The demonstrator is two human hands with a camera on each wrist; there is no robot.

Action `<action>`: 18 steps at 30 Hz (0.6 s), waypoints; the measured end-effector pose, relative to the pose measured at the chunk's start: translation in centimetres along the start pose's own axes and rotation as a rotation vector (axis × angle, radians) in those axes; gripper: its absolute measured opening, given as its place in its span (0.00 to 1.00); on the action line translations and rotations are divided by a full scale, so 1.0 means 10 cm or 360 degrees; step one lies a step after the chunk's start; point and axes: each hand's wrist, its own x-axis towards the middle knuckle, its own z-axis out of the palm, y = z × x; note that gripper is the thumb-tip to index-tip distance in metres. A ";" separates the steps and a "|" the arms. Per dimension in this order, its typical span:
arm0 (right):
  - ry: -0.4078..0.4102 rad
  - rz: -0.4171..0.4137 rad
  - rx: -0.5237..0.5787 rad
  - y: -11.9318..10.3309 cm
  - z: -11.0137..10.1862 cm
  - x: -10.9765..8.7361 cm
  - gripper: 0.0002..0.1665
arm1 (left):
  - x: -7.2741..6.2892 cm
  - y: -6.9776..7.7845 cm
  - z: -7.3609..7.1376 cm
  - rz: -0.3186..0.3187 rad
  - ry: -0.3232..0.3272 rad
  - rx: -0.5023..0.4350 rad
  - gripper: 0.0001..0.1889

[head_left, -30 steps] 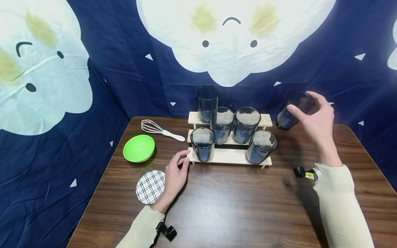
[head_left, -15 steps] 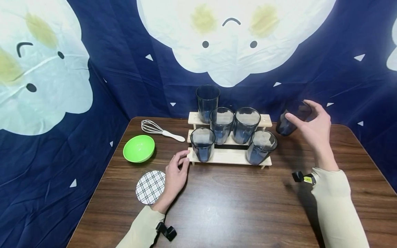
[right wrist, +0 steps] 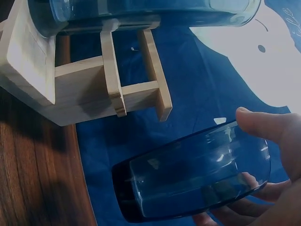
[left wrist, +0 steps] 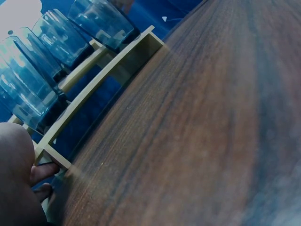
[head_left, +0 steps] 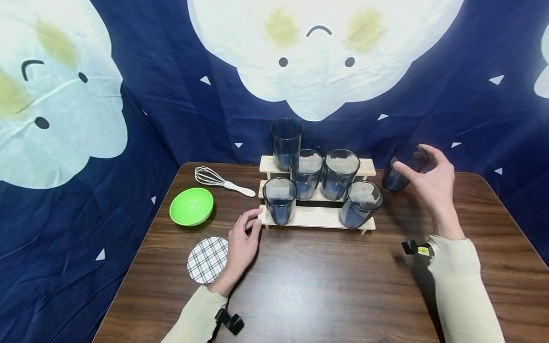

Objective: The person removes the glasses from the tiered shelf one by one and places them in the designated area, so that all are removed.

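Observation:
My right hand grips a dark blue drinking glass near its rim, thumb on one side and fingers on the other. The glass is low by the table's back right edge, right of a three-tier wooden rack. In the right wrist view the held glass tilts, its thick base away from the hand. My left hand rests at the rack's left end, fingertips at the lowest step. Matching glasses stand on the rack: one on the top step, two on the middle, two on the lowest.
Left of the rack lie a white whisk, a green bowl and a round checked coaster, partly behind my left wrist. A blue curtain with cloud faces hangs behind the wooden table.
My right hand has lowered the glass toward the table and shifted slightly left, with the glass becoming more upright. The left hand and the glasses on the rack stay put.

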 end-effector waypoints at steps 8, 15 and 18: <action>-0.0029 0.0034 -0.0082 0.04 0.05 0.04 0.47 | 0.01 -0.14 0.01 0.0078 0.0012 -0.0031 0.12; -0.0065 0.0053 -0.0055 0.08 0.07 0.04 0.48 | 0.01 -0.05 -0.01 -0.0056 -0.0040 -0.0002 0.13; -0.0073 0.0056 -0.0041 0.11 0.07 0.05 0.48 | 0.01 -0.05 0.00 -0.0069 -0.0048 -0.0001 0.13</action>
